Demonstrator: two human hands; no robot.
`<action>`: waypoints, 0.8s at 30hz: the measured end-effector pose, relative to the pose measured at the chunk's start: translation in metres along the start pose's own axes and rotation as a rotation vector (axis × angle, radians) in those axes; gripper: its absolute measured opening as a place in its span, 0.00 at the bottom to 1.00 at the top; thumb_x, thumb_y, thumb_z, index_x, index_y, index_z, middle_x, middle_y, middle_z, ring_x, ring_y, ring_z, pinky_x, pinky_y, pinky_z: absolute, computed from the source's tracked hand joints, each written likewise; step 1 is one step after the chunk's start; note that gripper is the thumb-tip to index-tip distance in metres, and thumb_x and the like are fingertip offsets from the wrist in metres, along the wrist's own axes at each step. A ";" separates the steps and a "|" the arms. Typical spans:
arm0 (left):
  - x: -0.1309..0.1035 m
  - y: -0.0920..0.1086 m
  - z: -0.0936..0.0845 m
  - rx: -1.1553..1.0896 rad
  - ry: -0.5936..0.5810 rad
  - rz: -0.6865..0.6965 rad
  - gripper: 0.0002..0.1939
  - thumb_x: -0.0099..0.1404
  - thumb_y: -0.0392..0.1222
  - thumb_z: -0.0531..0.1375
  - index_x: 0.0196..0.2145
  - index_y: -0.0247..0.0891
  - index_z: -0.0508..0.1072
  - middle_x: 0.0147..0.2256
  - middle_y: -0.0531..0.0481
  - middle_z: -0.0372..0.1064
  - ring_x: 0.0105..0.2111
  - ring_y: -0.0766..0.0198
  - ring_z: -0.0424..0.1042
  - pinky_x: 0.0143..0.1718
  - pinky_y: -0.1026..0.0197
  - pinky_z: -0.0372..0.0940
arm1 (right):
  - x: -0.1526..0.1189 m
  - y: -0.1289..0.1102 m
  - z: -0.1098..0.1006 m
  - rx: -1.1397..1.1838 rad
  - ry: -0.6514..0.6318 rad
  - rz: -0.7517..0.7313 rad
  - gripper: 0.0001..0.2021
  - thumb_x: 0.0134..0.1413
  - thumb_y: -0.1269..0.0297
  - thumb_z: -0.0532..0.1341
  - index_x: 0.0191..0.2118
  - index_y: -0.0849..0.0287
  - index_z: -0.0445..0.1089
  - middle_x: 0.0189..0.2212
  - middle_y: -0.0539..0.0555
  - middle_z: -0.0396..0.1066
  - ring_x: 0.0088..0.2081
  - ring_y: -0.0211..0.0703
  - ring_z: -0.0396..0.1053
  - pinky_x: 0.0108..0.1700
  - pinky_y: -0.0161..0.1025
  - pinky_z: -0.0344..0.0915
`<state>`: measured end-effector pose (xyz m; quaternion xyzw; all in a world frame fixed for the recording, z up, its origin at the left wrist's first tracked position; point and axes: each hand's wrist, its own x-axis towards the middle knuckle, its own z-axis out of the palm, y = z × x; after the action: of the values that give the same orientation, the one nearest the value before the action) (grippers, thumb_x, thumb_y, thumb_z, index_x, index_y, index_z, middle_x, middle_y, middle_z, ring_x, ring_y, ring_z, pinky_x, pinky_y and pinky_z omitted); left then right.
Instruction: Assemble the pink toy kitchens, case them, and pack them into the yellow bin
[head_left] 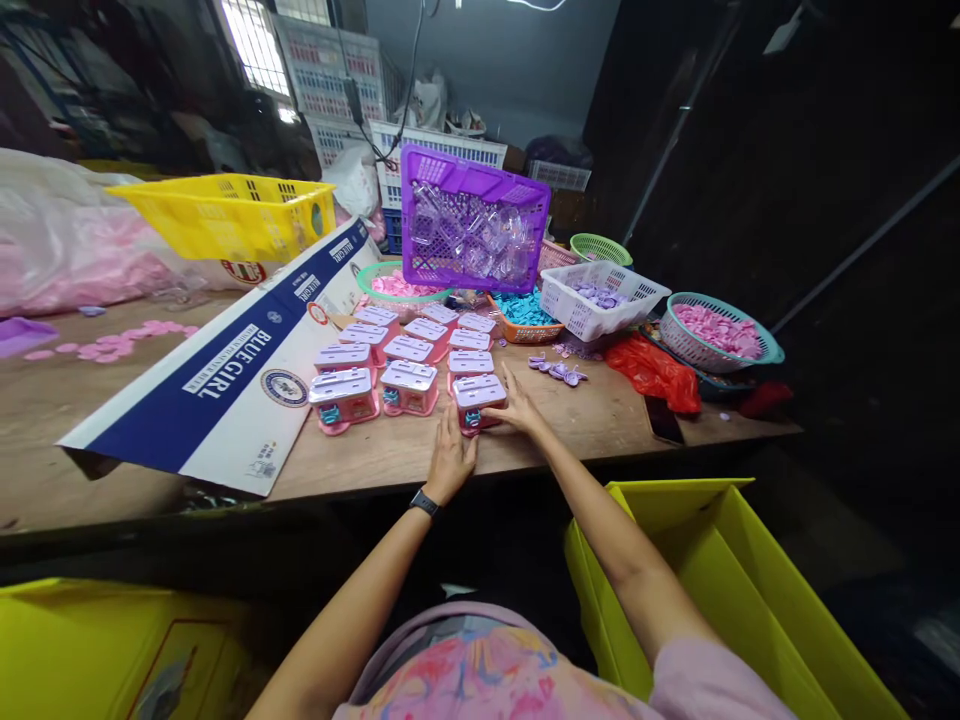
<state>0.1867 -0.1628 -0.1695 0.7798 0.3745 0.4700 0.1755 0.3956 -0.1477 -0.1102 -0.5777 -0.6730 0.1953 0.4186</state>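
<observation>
Several small toy boxes stand in rows on the wooden table, with lilac lids, clear pinkish sides and pink bases. My right hand is closed on the right side of the nearest toy box in the right-hand row, thumb at its front and fingers along its side. At that box's front left corner is my left hand, its fingers stretched out beside the box and its thumb apart. A small blue piece shows at the box's front. Left of my hands sit two more front-row boxes, a toy box and another toy box.
Lilac pieces lie right of the boxes. Behind stand a purple crate of clear parts, a white basket and a teal-rimmed basket. A BLUE GIRL carton lies left. A phone rests near the table edge. Yellow bins flank me below.
</observation>
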 end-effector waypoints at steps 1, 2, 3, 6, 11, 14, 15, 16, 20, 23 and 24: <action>0.000 -0.001 -0.001 0.006 0.011 0.001 0.39 0.71 0.42 0.57 0.73 0.31 0.47 0.71 0.26 0.51 0.73 0.39 0.51 0.71 0.33 0.54 | -0.009 0.002 0.007 -0.017 0.072 0.033 0.63 0.45 0.49 0.76 0.78 0.59 0.39 0.75 0.68 0.46 0.75 0.61 0.47 0.74 0.60 0.48; -0.001 -0.001 -0.001 0.010 0.023 0.000 0.39 0.71 0.42 0.57 0.73 0.32 0.47 0.71 0.25 0.51 0.73 0.39 0.51 0.71 0.32 0.55 | -0.019 0.003 0.013 -0.031 0.135 0.071 0.63 0.46 0.46 0.75 0.78 0.59 0.38 0.75 0.69 0.45 0.75 0.62 0.46 0.74 0.61 0.48; -0.001 -0.002 -0.002 0.011 0.035 0.000 0.38 0.71 0.42 0.57 0.73 0.32 0.47 0.71 0.26 0.51 0.73 0.39 0.51 0.70 0.32 0.55 | -0.029 0.005 0.018 -0.044 0.183 0.108 0.63 0.47 0.44 0.75 0.78 0.60 0.38 0.75 0.70 0.45 0.75 0.63 0.46 0.73 0.62 0.48; 0.000 -0.002 -0.004 0.008 0.053 0.001 0.37 0.71 0.43 0.57 0.72 0.33 0.49 0.70 0.27 0.52 0.72 0.39 0.52 0.70 0.32 0.55 | -0.047 0.009 0.029 -0.084 0.260 0.169 0.62 0.47 0.42 0.74 0.77 0.60 0.41 0.74 0.72 0.48 0.75 0.65 0.48 0.72 0.65 0.51; 0.004 0.002 -0.006 0.008 0.062 -0.020 0.30 0.74 0.41 0.51 0.71 0.33 0.54 0.69 0.28 0.55 0.72 0.43 0.54 0.71 0.34 0.55 | -0.047 0.009 0.032 -0.163 0.161 0.092 0.49 0.50 0.48 0.74 0.72 0.64 0.57 0.70 0.71 0.58 0.72 0.61 0.55 0.72 0.57 0.53; 0.006 0.004 -0.008 0.009 0.079 -0.045 0.28 0.75 0.39 0.49 0.70 0.33 0.56 0.67 0.29 0.57 0.70 0.45 0.57 0.71 0.35 0.55 | -0.046 0.008 0.034 -0.218 0.082 0.033 0.44 0.51 0.48 0.74 0.69 0.64 0.63 0.67 0.70 0.63 0.71 0.61 0.56 0.73 0.57 0.52; 0.007 0.004 -0.008 0.012 0.091 -0.054 0.28 0.75 0.39 0.49 0.70 0.34 0.56 0.66 0.30 0.59 0.69 0.46 0.58 0.70 0.35 0.56 | -0.047 0.008 0.035 -0.233 0.066 0.026 0.44 0.52 0.48 0.73 0.69 0.64 0.63 0.66 0.69 0.64 0.72 0.61 0.55 0.73 0.57 0.51; 0.007 0.004 -0.008 0.019 0.102 -0.059 0.27 0.75 0.39 0.49 0.69 0.35 0.57 0.64 0.30 0.60 0.68 0.46 0.60 0.70 0.36 0.57 | -0.047 0.008 0.036 -0.244 0.053 0.022 0.44 0.52 0.48 0.73 0.69 0.64 0.63 0.66 0.69 0.64 0.72 0.62 0.54 0.73 0.58 0.50; 0.008 0.002 -0.008 0.071 0.113 -0.053 0.25 0.74 0.40 0.49 0.67 0.36 0.61 0.60 0.32 0.64 0.65 0.46 0.63 0.68 0.36 0.59 | -0.048 0.009 0.040 -0.252 0.040 0.027 0.46 0.53 0.49 0.73 0.72 0.65 0.58 0.69 0.71 0.59 0.74 0.64 0.48 0.74 0.60 0.48; 0.008 -0.002 -0.009 0.094 0.113 -0.059 0.23 0.74 0.42 0.50 0.65 0.37 0.63 0.58 0.33 0.66 0.64 0.45 0.65 0.67 0.36 0.61 | -0.050 0.009 0.041 -0.242 0.053 0.025 0.50 0.55 0.47 0.71 0.74 0.67 0.53 0.72 0.73 0.53 0.75 0.65 0.45 0.74 0.61 0.48; 0.007 -0.003 -0.010 0.095 0.117 -0.067 0.23 0.74 0.42 0.50 0.64 0.37 0.63 0.57 0.33 0.66 0.64 0.45 0.65 0.67 0.36 0.62 | -0.050 0.009 0.042 -0.242 0.056 0.020 0.50 0.56 0.46 0.71 0.74 0.68 0.51 0.72 0.74 0.52 0.75 0.66 0.44 0.74 0.61 0.48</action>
<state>0.1784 -0.1561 -0.1622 0.7455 0.4319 0.4902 0.1318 0.3671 -0.1833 -0.1577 -0.6360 -0.6738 0.1007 0.3624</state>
